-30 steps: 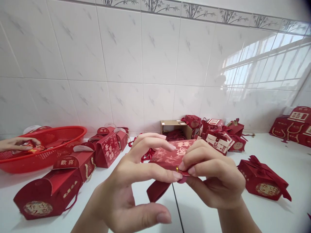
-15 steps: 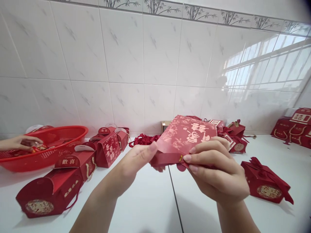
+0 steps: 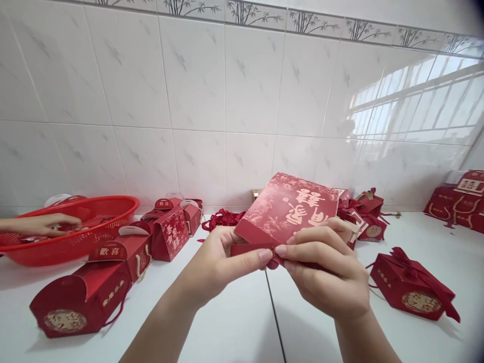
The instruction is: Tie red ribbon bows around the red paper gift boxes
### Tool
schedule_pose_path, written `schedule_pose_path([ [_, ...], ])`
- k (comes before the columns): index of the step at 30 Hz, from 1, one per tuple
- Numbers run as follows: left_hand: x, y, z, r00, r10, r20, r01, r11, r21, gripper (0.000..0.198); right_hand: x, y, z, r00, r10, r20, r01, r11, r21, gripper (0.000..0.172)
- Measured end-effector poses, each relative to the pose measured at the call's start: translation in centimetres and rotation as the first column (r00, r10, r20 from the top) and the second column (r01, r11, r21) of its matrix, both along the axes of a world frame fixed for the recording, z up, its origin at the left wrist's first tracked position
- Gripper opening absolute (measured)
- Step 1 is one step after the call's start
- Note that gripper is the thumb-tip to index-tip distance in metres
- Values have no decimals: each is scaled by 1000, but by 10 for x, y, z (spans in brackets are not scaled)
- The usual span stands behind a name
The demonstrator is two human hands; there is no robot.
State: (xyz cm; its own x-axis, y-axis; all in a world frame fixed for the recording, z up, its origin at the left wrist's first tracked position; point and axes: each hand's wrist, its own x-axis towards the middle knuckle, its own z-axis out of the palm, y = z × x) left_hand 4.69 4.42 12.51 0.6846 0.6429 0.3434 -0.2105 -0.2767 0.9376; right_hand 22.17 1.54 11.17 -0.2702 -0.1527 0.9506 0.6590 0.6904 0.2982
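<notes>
A red gift box [image 3: 278, 206] with white lettering and pale flower prints is held up above the table, tilted, between both hands. My left hand [image 3: 219, 257] grips its near left corner, the thumb lying along the narrow side and the other fingers mostly hidden underneath. On the right side, my right hand [image 3: 327, 264] pinches the near edge, its fingertips close to my left thumb. A small gold-coloured bit at that edge is now mostly covered by the fingers. The underside of the box is out of sight.
Left, another person's hand [image 3: 56, 224] reaches into a red plastic basket [image 3: 109, 204]. Several red boxes [image 3: 70, 307] stand in front of and beside it. A ribbon-tied box [image 3: 414, 285] sits at right. Red ribbons [image 3: 223, 218], more boxes [image 3: 372, 227] and red bags [image 3: 454, 204] lie near the tiled wall.
My left thumb has slid right along the box's near side towards my right fingertips. The box has turned slightly. The other person's hand has moved right and deeper into the basket.
</notes>
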Motion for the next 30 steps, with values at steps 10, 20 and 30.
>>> schedule_pose_path([
  [10, 1, -4, 0, 987, 159, 24, -161, 981, 111, 6, 4, 3, -6, 997, 63, 42, -61, 997, -52, 24],
  [20, 3, -14, 1, 871, 473, 131, -484, 788, 381, 8, -3, 15, -15, 933, 216, -288, -313, 882, -353, 48],
  [30, 9, -10, -7, 757, 602, 255, -604, 496, 624, 7, -14, 15, -16, 622, 441, -647, -782, 381, -493, 91],
])
